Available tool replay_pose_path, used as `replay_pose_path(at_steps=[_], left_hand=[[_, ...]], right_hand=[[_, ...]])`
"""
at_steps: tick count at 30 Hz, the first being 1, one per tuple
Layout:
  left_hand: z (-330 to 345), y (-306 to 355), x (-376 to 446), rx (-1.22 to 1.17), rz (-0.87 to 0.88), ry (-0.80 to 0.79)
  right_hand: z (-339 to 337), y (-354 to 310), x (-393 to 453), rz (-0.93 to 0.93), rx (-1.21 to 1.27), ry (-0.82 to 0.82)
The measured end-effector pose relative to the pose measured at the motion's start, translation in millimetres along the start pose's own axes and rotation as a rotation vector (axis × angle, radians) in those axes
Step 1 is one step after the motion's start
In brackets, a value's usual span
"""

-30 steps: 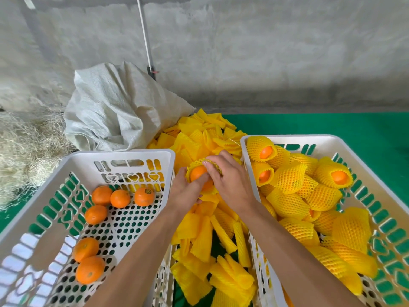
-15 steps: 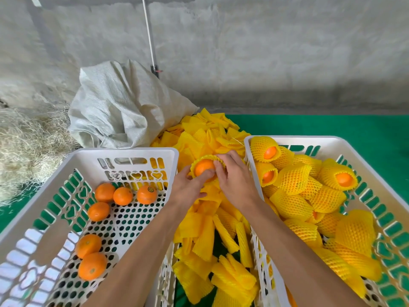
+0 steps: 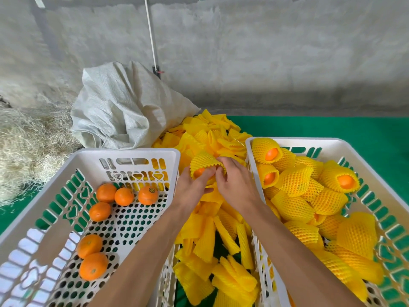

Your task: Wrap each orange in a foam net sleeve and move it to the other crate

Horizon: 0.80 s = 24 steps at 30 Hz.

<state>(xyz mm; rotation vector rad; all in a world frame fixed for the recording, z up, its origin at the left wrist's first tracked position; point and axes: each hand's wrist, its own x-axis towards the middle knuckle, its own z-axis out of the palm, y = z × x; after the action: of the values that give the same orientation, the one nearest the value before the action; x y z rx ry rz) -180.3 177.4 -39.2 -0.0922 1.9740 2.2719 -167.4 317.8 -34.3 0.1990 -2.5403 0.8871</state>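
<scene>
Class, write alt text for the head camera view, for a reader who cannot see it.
Both hands, left hand and right hand, hold an orange mostly covered by a yellow foam net sleeve above a pile of loose sleeves. The left crate holds six bare oranges; the right crate is full of wrapped ones.

Even, soft daylight; faint shadows under the fingers (image 3: 207,173). Beyond them the wall (image 3: 265,52) blurs slightly, and wide-angle bending curves the frame's edges.
</scene>
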Motion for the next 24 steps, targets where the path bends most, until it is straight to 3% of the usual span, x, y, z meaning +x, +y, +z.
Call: replay_pose_path(at_steps=[6,12,18,24], left_hand=[[-1.0,-1.2,-1.8,0.107,0.123,0.081],[-5.4,1.7,-0.5,0.113,0.073,0.162],[-3.3,5.5,2.7,-0.113,-0.092,0.16],[0.9,0.7,-0.3,0.051,0.006,0.082]], right_hand=[[-4.0,-1.2,1.2,-0.061,-0.012,0.034],[-4.8,-9.6,-1.9,-0.237,-0.069,0.107],[2.7,-2.0,-2.2,-0.063,-0.111,-0.026],[-4.9,-2.5,1.0,-0.006,-0.049,-0.002]])
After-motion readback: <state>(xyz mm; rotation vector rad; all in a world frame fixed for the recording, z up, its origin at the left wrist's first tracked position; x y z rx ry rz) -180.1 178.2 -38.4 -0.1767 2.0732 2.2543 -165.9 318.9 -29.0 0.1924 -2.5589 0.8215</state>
